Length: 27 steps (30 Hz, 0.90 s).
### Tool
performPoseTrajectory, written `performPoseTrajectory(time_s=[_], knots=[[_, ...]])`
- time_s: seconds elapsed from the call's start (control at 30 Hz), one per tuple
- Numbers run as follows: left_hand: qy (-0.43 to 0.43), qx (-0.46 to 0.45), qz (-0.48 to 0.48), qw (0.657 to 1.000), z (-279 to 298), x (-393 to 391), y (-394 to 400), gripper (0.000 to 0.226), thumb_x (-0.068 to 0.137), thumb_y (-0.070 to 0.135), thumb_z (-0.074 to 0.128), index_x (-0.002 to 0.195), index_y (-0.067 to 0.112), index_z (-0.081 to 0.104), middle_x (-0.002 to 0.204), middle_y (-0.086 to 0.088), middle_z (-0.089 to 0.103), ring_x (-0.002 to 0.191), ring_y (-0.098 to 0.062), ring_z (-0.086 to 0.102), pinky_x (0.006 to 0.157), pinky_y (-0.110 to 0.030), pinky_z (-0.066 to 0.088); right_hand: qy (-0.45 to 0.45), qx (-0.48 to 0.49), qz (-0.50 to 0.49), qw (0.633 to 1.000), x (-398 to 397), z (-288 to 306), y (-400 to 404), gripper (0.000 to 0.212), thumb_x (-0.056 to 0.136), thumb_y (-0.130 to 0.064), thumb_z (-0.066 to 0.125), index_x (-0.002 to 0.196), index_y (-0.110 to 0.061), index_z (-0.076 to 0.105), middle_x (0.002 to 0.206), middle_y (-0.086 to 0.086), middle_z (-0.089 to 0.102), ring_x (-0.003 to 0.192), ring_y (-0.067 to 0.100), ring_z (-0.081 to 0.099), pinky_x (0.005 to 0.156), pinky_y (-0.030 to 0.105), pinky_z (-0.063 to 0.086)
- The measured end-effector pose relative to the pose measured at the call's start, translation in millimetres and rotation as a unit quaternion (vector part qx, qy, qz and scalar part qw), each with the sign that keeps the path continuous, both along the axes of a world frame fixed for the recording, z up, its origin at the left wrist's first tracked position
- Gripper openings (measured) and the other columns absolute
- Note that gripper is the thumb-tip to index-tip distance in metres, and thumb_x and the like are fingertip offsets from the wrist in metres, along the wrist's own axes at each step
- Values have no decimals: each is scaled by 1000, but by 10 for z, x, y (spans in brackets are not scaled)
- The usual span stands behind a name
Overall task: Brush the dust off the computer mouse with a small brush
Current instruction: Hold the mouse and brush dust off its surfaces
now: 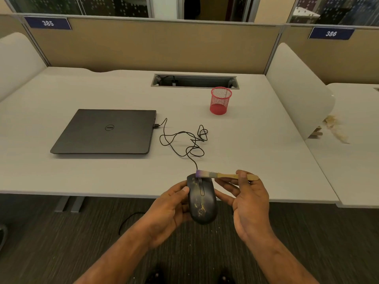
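A black wired computer mouse with yellowish dust specks on its back is held over the desk's front edge. My left hand grips it from the left side and underneath. My right hand pinches the wooden handle of a small brush between thumb and fingers. The brush lies level, and its purple-tipped bristles touch the front end of the mouse near the buttons. The mouse cable runs in loose loops across the desk.
A closed dark laptop lies on the grey desk at left, with the cable plugged into its side. A red mesh pen cup stands at the back right, near a cable slot. Partition panels enclose the desk.
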<state>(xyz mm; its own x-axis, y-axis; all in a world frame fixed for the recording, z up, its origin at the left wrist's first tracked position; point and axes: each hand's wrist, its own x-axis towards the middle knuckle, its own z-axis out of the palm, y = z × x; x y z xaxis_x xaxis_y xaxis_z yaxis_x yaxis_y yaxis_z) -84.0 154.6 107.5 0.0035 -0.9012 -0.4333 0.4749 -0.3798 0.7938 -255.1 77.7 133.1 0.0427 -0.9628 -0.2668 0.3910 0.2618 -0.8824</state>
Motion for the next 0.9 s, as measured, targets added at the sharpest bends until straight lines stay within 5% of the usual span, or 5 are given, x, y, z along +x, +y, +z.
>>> performPoseTrajectory(time_s=[0.33,0.53,0.67,0.73,0.9], knots=[[21,14,13,1000,-34,63,-67,47,91,34,56,126,4,68,121,-22,74,103,-28,73,83,-36,63,83,-150,19,985,-217,47,-101,16,97,-26,46,102,-18,59,92,11,76,87,31,75,68,41,63],[-6,23,10,1000,-43,105,-150,38,100,29,52,123,6,71,118,-19,76,102,-27,75,82,-35,64,251,-386,109,881,-445,85,-67,14,101,-21,48,110,-20,58,99,-7,70,89,16,72,78,26,59],[-5,25,20,999,-40,110,-204,33,105,23,48,118,2,69,111,-18,78,98,-27,76,83,-37,64,339,-464,184,798,-529,123,3,22,101,-41,43,109,-28,58,94,-12,66,60,14,61,49,32,51],[-6,19,24,1000,-39,117,-221,33,105,22,48,119,-1,68,114,-22,77,101,-30,74,88,-42,63,357,-495,213,763,-572,111,57,21,101,-41,43,107,-28,59,91,-14,64,61,9,58,50,30,48],[-18,21,14,1000,-32,134,-233,32,106,20,47,120,0,67,117,-24,75,102,-33,74,86,-42,64,358,-501,247,748,-649,111,145,20,102,-42,43,112,-34,58,90,-12,69,71,10,66,57,31,52]])
